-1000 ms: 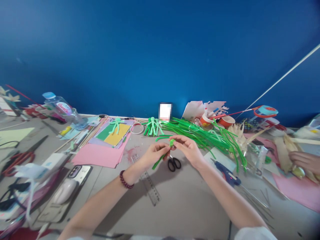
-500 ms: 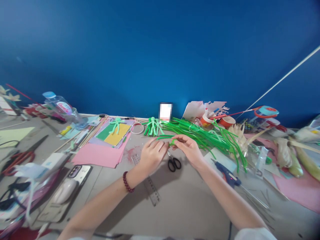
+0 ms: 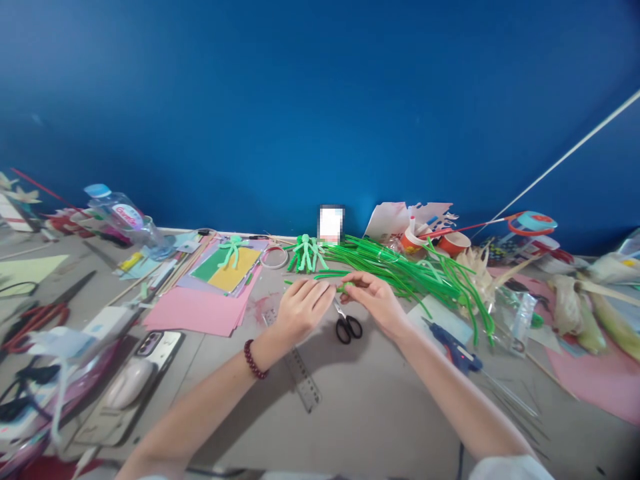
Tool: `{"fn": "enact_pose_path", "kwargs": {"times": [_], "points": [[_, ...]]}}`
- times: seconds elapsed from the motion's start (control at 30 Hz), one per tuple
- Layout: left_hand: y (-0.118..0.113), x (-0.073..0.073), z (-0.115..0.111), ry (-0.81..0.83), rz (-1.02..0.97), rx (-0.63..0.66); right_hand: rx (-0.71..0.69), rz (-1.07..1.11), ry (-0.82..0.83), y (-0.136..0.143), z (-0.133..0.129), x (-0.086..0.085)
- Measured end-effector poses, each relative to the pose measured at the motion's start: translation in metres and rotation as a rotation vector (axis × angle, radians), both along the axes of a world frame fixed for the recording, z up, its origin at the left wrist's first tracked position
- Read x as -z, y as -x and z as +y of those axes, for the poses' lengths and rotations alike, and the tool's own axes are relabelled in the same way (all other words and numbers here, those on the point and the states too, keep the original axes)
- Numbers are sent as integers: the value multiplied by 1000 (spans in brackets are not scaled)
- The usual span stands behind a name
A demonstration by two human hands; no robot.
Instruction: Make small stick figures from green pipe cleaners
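Between my hands is a green pipe cleaner [image 3: 343, 288], bent into a small piece in the middle. My left hand [image 3: 306, 305] has its fingers closed on one side of it, and a green tip pokes out past the knuckles. On the other side, my right hand [image 3: 374, 300] pinches it between thumb and fingers. Black-handled scissors [image 3: 349, 328] lie on the table just below both hands. A clear ruler [image 3: 303, 381] rests under my left wrist. Behind the hands, green pipe-cleaner figures [image 3: 306, 255] stand by a large bundle of green pipe cleaners [image 3: 415, 273].
Pink paper [image 3: 193, 311] and another green figure [image 3: 232, 252] on coloured sheets are to the left. Further left are a phone [image 3: 163, 350], a mouse [image 3: 131, 383], a bottle [image 3: 127, 217] and orange-handled scissors [image 3: 37, 327]. A blue glue gun [image 3: 457, 348] lies right of my right hand.
My left hand has shifted slightly left and its fingers lie flatter; a green tip now shows beyond it. The right hand has turned a little, still pinching the pipe cleaner.
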State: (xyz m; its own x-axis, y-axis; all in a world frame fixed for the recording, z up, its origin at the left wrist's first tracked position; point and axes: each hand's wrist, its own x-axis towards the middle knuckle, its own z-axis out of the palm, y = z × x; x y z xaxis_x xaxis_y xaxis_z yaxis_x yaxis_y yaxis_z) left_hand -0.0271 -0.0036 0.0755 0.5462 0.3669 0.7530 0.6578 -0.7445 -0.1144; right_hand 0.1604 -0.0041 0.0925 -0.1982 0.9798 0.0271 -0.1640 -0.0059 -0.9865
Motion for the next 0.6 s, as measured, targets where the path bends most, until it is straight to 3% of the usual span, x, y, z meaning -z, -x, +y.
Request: {"fn": "enact_pose_path", "kwargs": {"times": [0.23,0.43,0.6], "points": [[-1,3,0,55,-15,37,17,-185,-137,2,-3,0],[-6,5,-2,123,-19,16,60,-345,-390,3,-6,9],[-11,0,-7,336,-209,58,83,-523,-545,4,-12,5]]}}
